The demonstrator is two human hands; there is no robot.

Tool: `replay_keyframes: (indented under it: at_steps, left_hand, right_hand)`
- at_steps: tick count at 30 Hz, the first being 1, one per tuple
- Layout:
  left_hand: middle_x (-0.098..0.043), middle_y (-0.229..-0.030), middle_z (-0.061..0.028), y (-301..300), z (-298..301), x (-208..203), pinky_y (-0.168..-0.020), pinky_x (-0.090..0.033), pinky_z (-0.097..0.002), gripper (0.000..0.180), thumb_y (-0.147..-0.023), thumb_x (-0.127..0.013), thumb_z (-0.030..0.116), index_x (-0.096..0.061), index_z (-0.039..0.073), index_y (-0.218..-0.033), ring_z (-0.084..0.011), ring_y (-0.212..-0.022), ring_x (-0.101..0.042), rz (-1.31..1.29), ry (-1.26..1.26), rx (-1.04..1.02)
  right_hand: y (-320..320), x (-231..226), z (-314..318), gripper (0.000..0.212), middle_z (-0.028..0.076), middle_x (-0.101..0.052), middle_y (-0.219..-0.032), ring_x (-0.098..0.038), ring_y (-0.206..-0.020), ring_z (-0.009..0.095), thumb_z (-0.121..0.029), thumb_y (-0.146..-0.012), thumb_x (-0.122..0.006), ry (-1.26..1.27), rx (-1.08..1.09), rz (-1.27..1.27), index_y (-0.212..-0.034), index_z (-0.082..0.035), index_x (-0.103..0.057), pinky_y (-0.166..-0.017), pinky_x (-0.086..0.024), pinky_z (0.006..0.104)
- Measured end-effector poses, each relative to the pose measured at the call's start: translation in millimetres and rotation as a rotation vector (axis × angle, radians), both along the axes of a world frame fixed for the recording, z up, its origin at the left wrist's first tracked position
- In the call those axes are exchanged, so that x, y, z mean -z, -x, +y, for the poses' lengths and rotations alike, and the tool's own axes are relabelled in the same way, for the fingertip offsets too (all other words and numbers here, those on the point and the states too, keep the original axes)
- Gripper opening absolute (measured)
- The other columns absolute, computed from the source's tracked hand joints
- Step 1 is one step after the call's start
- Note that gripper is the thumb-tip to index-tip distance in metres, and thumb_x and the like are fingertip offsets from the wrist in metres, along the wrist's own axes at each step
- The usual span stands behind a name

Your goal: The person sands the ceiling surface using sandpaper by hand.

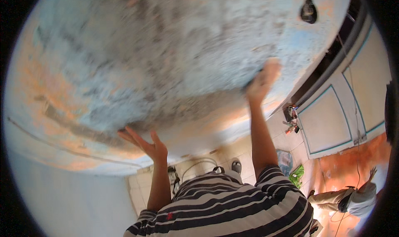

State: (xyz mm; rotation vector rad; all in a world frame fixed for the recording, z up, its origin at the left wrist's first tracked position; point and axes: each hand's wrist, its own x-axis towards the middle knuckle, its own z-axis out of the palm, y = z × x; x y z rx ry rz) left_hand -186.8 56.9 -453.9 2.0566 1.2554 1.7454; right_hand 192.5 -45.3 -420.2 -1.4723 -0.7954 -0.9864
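Note:
In front of me is a wall (183, 50) with a rough, patchy surface in pale blue, grey and orange. My left hand (149, 145) is raised at its lower left part, fingers stretched out and thumb apart, with a dark patch by the fingertips. Farther right and higher up, my right hand (262, 83) is smeared by motion. Its fingers look extended along the wall, with a dark shadow beside them. I see nothing held in either hand; whether the palms touch the wall I cannot tell.
A black fitting (309, 11) sits on the wall at upper right. Beyond the pale panelled doors (326, 122), another person (353, 199) stands at lower right. A bluish container (285, 161) and a green bundle (296, 176) lie on the tiled floor (245, 154).

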Motion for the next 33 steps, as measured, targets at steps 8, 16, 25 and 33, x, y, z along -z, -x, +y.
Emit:
replay_keyframes:
  at_steps: [8, 16, 25, 33]
  left_hand:
    - [0.007, -0.171, -0.0264, -96, -27, -21, -0.120, -0.006, -0.0692, 0.083, -0.103, -0.059, 0.042, -0.018, 0.008, -0.166, -0.0492, -0.157, 0.007, 0.032, -0.172, -0.031]
    - [0.008, -0.170, -0.0295, -183, -58, -32, -0.122, -0.007, -0.0662, 0.077, -0.107, -0.052, 0.040, -0.015, 0.005, -0.165, -0.0489, -0.157, 0.006, 0.055, -0.206, -0.124]
    - [0.007, -0.169, -0.0300, -257, -76, -35, -0.122, -0.006, -0.0649, 0.079, -0.109, -0.045, 0.046, -0.013, 0.001, -0.165, -0.0482, -0.157, 0.006, 0.016, -0.188, -0.257]
    - [0.006, -0.169, -0.0299, -267, -84, -36, -0.122, -0.006, -0.0653, 0.082, -0.107, -0.047, 0.050, -0.012, 0.002, -0.165, -0.0491, -0.157, 0.007, -0.025, -0.158, -0.236]
  right_hand:
    - [-95, -9, -60, 0.053, 0.024, -0.033, -0.165, -0.019, -0.157, 0.043, -0.019, -0.096, -0.059, 0.236, 0.142, -0.091, -0.147, -0.005, -0.056, -0.121, -0.006, 0.0689]
    - [-163, -12, -83, 0.054, 0.024, -0.031, -0.166, -0.014, -0.157, 0.045, -0.011, -0.096, -0.049, 0.155, 0.081, -0.110, -0.149, -0.003, -0.051, -0.120, 0.000, 0.0703]
    - [-189, -43, -78, 0.051, 0.016, -0.042, -0.161, -0.025, -0.154, 0.042, -0.026, -0.100, -0.050, 0.083, -0.035, -0.006, -0.149, -0.012, -0.051, -0.118, 0.005, 0.0745]
    - [-240, -133, -111, 0.064, 0.028, -0.026, -0.166, -0.019, -0.154, 0.050, -0.024, -0.097, -0.053, -0.117, 0.121, 0.171, -0.159, -0.015, -0.040, -0.117, -0.005, 0.0762]
